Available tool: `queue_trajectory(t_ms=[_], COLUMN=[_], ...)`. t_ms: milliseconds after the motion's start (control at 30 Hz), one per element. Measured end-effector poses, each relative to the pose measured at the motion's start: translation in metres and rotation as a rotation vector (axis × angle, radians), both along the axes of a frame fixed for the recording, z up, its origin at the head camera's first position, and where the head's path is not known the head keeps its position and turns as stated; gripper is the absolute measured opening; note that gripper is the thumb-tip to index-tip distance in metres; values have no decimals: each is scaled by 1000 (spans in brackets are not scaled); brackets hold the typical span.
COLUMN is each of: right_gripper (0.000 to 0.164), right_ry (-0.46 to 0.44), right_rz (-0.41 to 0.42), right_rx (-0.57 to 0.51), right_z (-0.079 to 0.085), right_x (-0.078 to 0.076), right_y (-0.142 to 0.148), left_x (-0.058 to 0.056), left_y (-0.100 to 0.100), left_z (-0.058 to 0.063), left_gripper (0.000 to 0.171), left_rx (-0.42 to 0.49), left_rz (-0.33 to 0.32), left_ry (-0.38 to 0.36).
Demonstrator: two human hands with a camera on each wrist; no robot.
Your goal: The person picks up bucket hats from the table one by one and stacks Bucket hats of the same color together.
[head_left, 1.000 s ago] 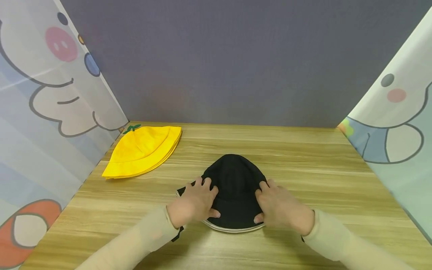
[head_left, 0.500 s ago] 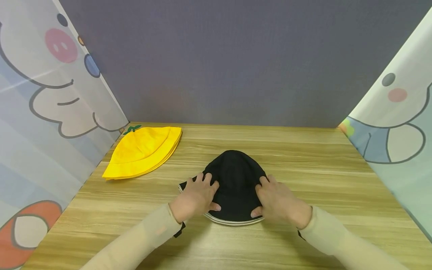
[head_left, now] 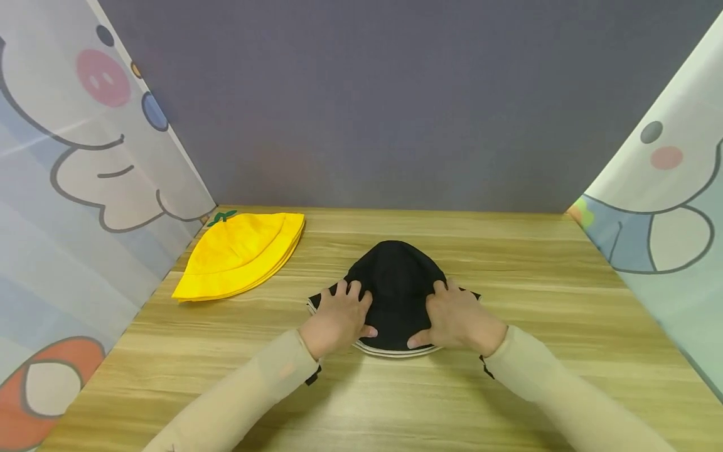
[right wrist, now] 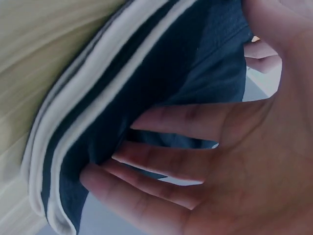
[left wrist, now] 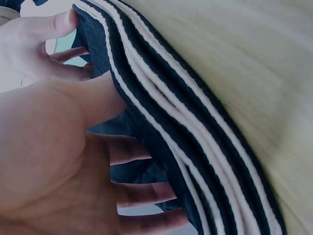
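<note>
A black bucket hat (head_left: 392, 295) with white piping lies on the wooden table, its crown pointing away from me. My left hand (head_left: 339, 317) rests on the hat's left side, fingers spread and thumb on the lower brim. On the opposite side my right hand (head_left: 460, 317) touches it in the same way, thumb pointing inward. The left wrist view shows several layered brim edges (left wrist: 171, 107), with fairly straight fingers against the dark cloth. In the right wrist view, extended fingers (right wrist: 166, 161) touch the brim above its white piping.
A yellow hat (head_left: 237, 257) with a green sprout on top lies at the table's back left. A grey panel (head_left: 390, 107) stands along the far edge. Cartoon-printed sheets (head_left: 73, 188) flank the table on both sides.
Both hands and the black hat have moved away from me and slightly to the right. A brim corner now shows beyond the right hand. The yellow hat has stayed put.
</note>
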State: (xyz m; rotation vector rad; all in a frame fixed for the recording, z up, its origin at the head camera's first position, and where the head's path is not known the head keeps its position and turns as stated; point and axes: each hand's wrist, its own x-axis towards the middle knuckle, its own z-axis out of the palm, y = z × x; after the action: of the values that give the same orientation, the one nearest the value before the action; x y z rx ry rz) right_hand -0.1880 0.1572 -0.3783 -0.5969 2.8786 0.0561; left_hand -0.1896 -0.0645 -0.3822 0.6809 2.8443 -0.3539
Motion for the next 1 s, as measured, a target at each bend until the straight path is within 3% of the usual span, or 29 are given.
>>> queue_trajectory(t_ms=[233, 600, 1000], right_gripper=[94, 98, 99], right_ry=[26, -20, -56], right_rz=[-51, -92, -138], right_rx=[22, 56, 3], right_z=[-5, -6, -3], right_x=[-16, -37, -51], right_y=[-2, 13, 41], left_x=[-19, -48, -65], left_y=[7, 27, 54], left_z=[3, 0, -2], left_gripper=[74, 77, 76], left_rx=[9, 36, 50], left_rz=[34, 80, 112], left_ry=[-37, -108, -119])
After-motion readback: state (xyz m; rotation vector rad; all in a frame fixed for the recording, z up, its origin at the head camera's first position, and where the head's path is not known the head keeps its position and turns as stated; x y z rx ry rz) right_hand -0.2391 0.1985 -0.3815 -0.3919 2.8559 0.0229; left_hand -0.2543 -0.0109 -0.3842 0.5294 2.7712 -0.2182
